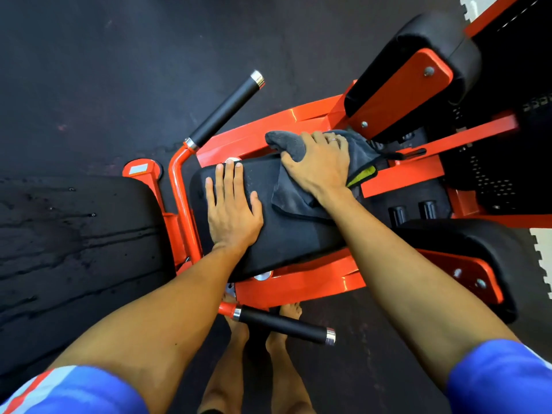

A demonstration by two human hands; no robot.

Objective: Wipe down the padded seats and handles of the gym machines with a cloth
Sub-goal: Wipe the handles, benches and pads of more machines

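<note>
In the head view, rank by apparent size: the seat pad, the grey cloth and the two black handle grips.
The seat pad
then grey cloth, partly hidden by the right hand
last, the far grip and near grip, which look alike, so unranked.

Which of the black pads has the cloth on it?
The middle seat pad, between the orange rails: the right hand holds the grey cloth against it, and the left hand lies flat beside. Nothing touches the others.
</note>
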